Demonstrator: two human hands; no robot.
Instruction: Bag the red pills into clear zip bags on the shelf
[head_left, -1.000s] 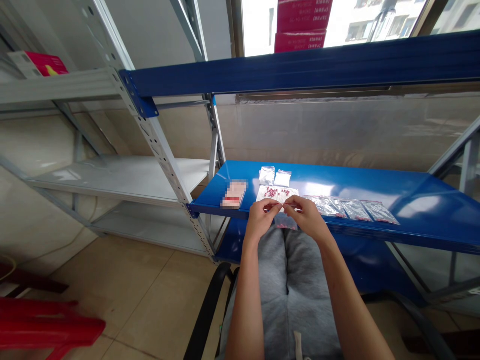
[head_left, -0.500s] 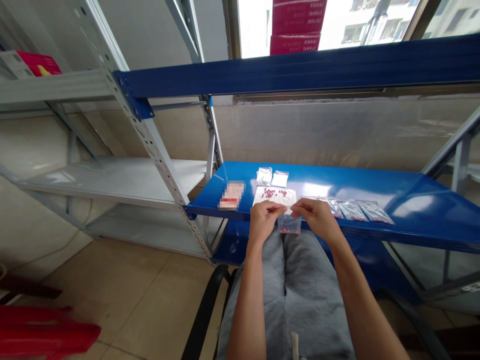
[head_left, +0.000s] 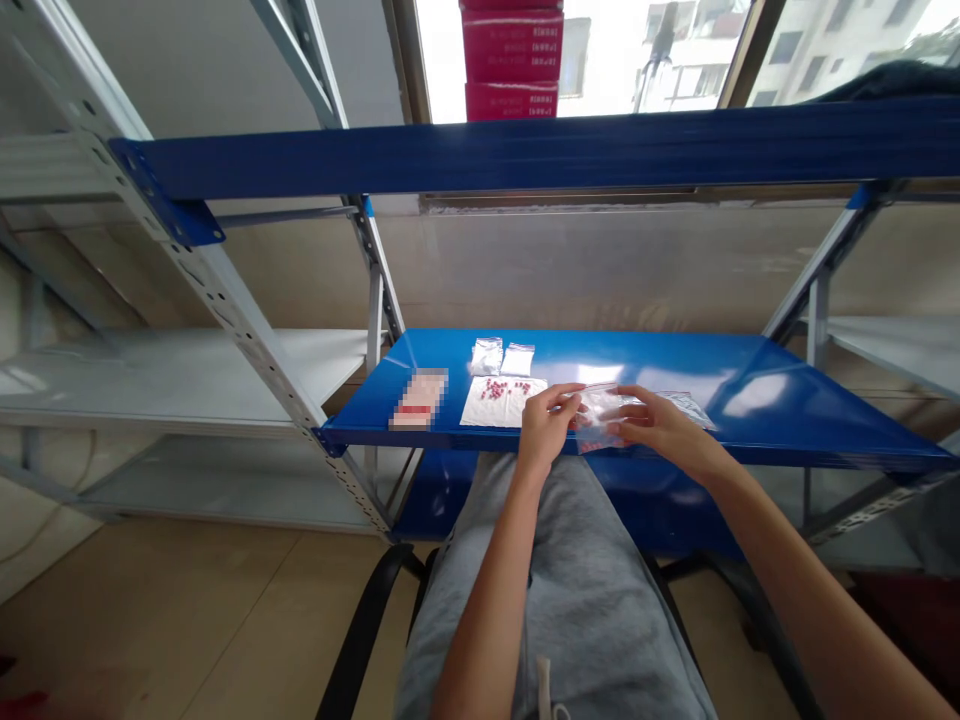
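A small clear zip bag with a few red beads at its bottom corner is held above the blue shelf. My left hand pinches its left side and my right hand grips its right side. Just left of my left hand lies a white sheet dotted with small red beads. Behind the sheet stand two clear bags of white contents. A pixelated flat pack lies further left. Another clear bag lies past my right fingers, partly hidden.
Grey metal shelving stands to the left, and a blue crossbeam runs overhead. Red boxes show beyond the window. Below the shelf are my grey trousers and the black chair arms.
The zip bag has risen from below my hands to shelf level and moved right. My hands have spread apart. The whole scene has shifted left, and the row of bags is now mostly hidden.
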